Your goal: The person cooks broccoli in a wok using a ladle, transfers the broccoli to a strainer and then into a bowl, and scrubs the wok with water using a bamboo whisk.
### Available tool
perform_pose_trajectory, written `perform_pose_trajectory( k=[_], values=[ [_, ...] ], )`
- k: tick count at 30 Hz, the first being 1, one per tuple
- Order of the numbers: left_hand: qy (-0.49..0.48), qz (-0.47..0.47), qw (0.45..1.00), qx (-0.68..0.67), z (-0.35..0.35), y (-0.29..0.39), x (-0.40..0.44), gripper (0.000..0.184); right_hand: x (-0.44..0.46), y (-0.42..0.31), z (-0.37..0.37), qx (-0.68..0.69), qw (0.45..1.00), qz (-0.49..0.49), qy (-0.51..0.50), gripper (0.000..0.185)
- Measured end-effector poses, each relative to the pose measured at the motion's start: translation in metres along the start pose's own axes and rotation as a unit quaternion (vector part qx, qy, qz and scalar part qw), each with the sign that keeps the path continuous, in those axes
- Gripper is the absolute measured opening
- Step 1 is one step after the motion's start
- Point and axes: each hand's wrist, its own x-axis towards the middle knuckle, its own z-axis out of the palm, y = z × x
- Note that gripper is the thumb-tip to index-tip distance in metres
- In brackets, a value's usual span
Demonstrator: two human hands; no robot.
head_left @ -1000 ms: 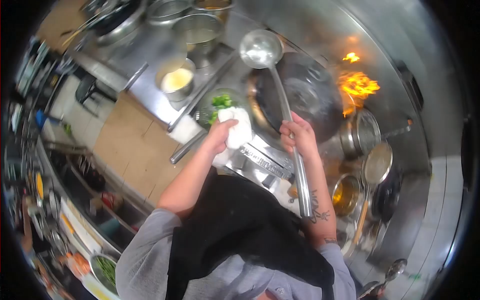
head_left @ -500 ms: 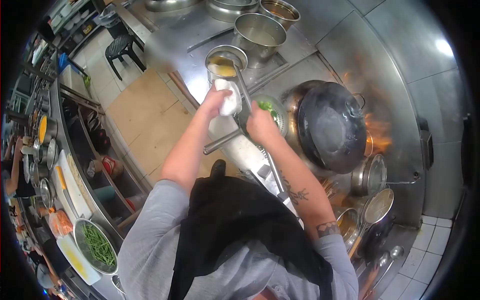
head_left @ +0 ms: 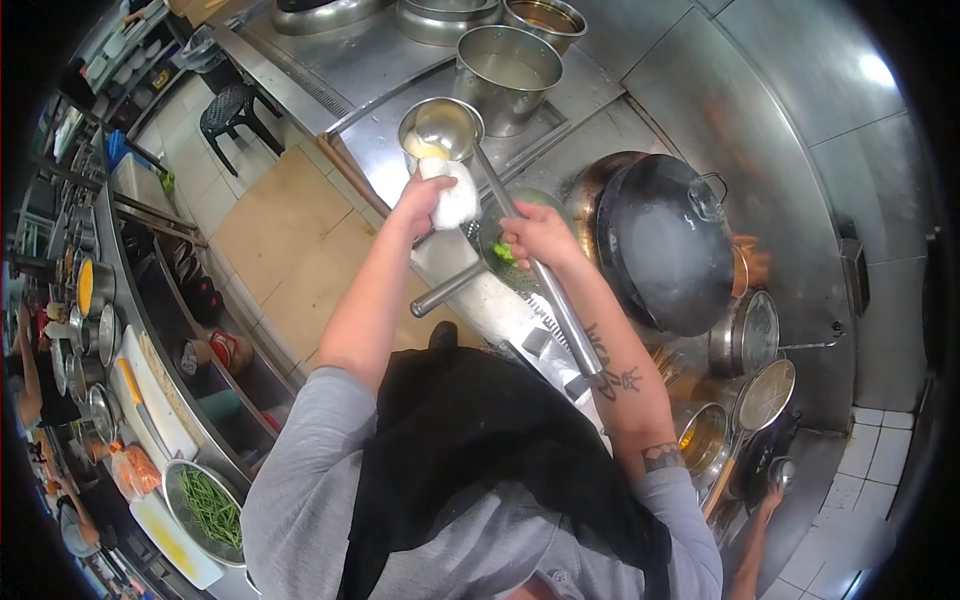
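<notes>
A folded white cloth [head_left: 455,198] is gripped in my left hand [head_left: 420,200], just below a small metal pot [head_left: 412,112] of yellowish liquid. My right hand [head_left: 540,238] is wrapped round the long handle of a metal ladle [head_left: 447,132], whose bowl is over the mouth of that pot. Whether the bowl holds anything is hard to tell. Between my right hand and the small pot's side lies a strainer [head_left: 487,235] with green vegetables [head_left: 503,251]. To the right, a dark wok [head_left: 662,245] tilts on the stove, steam over its surface.
Flames [head_left: 750,262] show behind the wok. A larger pot [head_left: 510,75] stands beyond the small one. Lidded pots and a mesh skimmer [head_left: 765,402] are at the right. A bowl of green beans [head_left: 205,505] sits lower left. Another person's arm [head_left: 755,540] reaches in lower right.
The ladle has swung from above the wok to the small pot, with my right hand moving left. My left hand and the cloth remain near the pot. Another person's arm has appeared lower right.
</notes>
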Motion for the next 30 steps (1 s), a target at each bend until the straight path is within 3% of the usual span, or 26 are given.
perform_pose_trajectory(
  k=[3,10,14,17,21,23,25,27,29,30],
  values=[
    [0.025,-0.015,0.999,-0.022,0.001,-0.002,-0.015,0.038,0.001,-0.002,-0.001,0.088,0.996,0.017,-0.004,0.013],
    [-0.044,-0.084,0.995,-0.037,0.004,-0.017,-0.036,0.038,-0.011,-0.008,-0.017,0.33,0.939,0.065,-0.074,0.009],
    [-0.104,-0.139,0.983,-0.051,0.032,-0.028,-0.058,0.041,-0.043,0.006,-0.055,0.545,0.802,0.064,-0.237,0.027],
    [-0.17,-0.199,0.965,-0.025,0.055,-0.062,-0.075,0.044,-0.107,0.018,-0.091,0.647,0.721,0.018,-0.247,0.032],
    [-0.242,-0.247,0.937,0.054,0.106,-0.124,-0.108,0.046,-0.193,0.039,-0.145,0.632,0.757,-0.086,-0.141,0.038],
    [-0.287,-0.262,0.913,0.123,0.127,-0.158,-0.117,0.049,-0.223,0.059,-0.173,0.506,0.852,-0.133,-0.02,0.039],
    [-0.32,-0.256,0.894,0.181,0.144,-0.176,-0.131,0.053,-0.243,0.075,-0.19,0.318,0.929,-0.088,0.166,0.023],
    [-0.353,-0.243,0.868,0.249,0.148,-0.217,-0.132,0.055,-0.253,0.087,-0.194,0.137,0.937,-0.039,0.319,0.014],
    [-0.313,-0.202,0.872,0.317,0.139,-0.276,-0.124,0.061,-0.255,0.097,-0.21,0.101,0.937,-0.014,0.334,0.003],
    [-0.335,-0.192,0.866,0.317,0.151,-0.255,-0.136,0.065,-0.249,0.11,-0.226,0.124,0.938,-0.017,0.325,0.002]
  ],
)
